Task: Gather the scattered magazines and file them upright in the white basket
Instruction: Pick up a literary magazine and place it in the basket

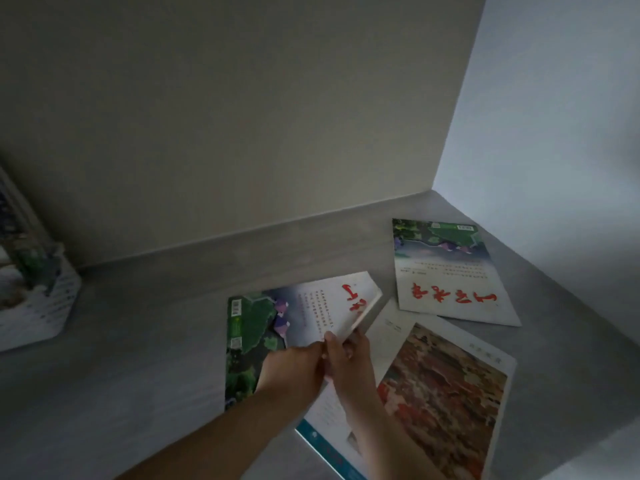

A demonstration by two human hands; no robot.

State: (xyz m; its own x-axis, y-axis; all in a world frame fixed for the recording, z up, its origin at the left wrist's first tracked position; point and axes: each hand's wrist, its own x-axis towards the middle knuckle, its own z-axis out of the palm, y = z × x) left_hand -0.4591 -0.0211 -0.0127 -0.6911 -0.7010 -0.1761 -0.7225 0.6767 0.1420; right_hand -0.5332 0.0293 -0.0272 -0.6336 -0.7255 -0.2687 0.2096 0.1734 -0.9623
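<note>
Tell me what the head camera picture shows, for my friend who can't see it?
Two bare hands, the left hand and right hand, grip a green-and-white magazine by its near edge above a grey table. Two more magazines lie flat to the right: a matching one near the wall corner, and a red-pictured one nearer the camera. A white basket already holding magazines stands at far left.

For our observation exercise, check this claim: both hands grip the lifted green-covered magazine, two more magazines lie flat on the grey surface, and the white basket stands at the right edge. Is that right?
One slip: the white basket stands at the left edge, not the right, as the head view shows. The rest holds: both hands, left and right, grip the lifted green-covered magazine, and two more magazines lie flat on the grey surface.
</note>
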